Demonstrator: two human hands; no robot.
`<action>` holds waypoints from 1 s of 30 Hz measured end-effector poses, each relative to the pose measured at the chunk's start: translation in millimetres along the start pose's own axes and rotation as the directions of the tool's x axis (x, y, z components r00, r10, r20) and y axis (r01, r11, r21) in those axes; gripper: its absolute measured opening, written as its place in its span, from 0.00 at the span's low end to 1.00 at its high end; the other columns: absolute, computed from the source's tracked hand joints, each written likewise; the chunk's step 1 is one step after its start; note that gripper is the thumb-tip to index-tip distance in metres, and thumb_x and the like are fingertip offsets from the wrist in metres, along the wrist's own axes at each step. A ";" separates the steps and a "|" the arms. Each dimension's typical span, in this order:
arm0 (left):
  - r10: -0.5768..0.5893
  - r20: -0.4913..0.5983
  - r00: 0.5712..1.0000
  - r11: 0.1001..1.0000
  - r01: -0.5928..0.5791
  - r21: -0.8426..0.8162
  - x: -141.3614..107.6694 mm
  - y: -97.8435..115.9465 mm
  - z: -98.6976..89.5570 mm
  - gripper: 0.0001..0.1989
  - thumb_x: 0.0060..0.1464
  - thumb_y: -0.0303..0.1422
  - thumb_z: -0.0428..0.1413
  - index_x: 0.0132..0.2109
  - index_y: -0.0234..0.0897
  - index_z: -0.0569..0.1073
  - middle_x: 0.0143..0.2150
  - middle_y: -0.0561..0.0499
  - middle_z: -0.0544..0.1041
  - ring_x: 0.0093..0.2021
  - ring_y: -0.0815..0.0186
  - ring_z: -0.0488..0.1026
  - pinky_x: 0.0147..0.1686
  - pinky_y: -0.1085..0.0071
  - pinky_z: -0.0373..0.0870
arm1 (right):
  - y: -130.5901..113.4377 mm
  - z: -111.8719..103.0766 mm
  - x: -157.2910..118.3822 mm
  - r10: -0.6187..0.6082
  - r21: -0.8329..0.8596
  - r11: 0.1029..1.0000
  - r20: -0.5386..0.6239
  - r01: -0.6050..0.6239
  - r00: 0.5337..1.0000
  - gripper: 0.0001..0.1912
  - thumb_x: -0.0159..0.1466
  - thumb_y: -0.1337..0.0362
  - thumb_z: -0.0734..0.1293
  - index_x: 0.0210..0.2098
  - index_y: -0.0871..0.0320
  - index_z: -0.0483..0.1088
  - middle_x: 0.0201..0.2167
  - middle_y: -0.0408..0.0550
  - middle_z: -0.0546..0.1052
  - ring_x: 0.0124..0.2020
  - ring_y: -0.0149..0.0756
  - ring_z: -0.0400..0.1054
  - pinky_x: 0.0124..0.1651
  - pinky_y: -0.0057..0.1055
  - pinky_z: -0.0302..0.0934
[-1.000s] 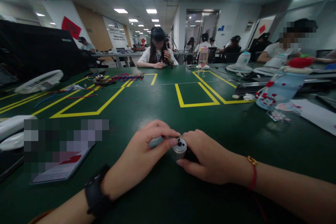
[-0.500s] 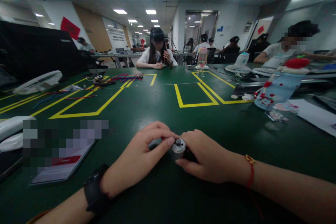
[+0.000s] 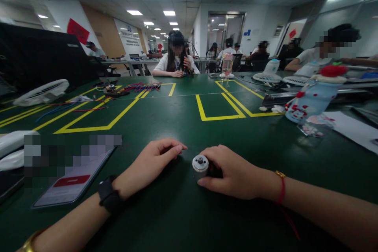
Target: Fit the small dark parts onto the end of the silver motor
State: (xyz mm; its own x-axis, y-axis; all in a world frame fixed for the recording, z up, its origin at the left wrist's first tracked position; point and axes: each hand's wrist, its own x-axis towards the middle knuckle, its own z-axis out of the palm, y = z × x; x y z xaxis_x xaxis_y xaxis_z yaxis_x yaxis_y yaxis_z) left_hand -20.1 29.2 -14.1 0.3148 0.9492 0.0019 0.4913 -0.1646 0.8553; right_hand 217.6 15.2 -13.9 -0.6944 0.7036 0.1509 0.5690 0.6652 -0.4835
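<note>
My right hand [image 3: 228, 171] is wrapped around a small silver electric motor [image 3: 201, 169] from its right side, fingers behind and thumb in front. The motor stands upright on the green table, its round end face with a short central shaft and small holes turned up. Left of the motor and apart from it, my left hand [image 3: 158, 161] is low over the table. Its thumb and index finger are pressed together; whatever may be between them is too small or hidden to make out.
On the left lie a phone [image 3: 73, 181], a white fan [image 3: 43, 92] and bundled wires [image 3: 141, 87] beyond. A blue bottle [image 3: 313, 96] and white paper [image 3: 354, 130] are at the right. Yellow tape [image 3: 224, 118] marks the table. A person [image 3: 176, 61] sits across.
My left hand has drawn away from the motor's top toward the left, exposing the whole end face. My right hand keeps its grip on the motor in nearly the same place.
</note>
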 end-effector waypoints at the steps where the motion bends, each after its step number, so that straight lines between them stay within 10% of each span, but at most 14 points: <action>1: 0.014 0.008 1.000 1.000 -0.014 0.003 -0.4 0.8 0.5 0.14 0.61 0.41 0.52 0.43 0.38 0.77 0.41 0.50 0.79 0.41 0.61 0.74 0.40 0.68 0.68 | 0.2 -0.3 -0.1 0.002 0.007 1.000 0.002 -0.002 1.000 0.15 0.59 0.59 0.71 0.43 0.58 0.70 0.36 0.46 0.75 0.34 0.37 0.65 0.37 0.33 0.55; 30: 0.317 0.083 0.945 0.943 -0.323 0.082 -17.8 24.4 14.6 0.11 0.65 0.33 0.51 0.49 0.47 0.76 0.48 0.52 0.74 0.50 0.63 0.70 0.52 0.66 0.65 | 0.3 3.4 -1.3 -0.090 -0.109 0.990 -0.022 0.087 0.996 0.12 0.62 0.58 0.69 0.39 0.60 0.67 0.35 0.47 0.73 0.33 0.36 0.63 0.36 0.33 0.55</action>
State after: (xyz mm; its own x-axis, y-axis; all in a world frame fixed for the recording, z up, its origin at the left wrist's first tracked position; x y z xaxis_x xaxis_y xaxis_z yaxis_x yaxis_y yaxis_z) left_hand -1.8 4.4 -0.9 0.5204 0.8225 0.2295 0.4282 -0.4839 0.7632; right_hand 217.2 13.7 -17.2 -0.7330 0.6461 0.2126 0.5510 0.7473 -0.3714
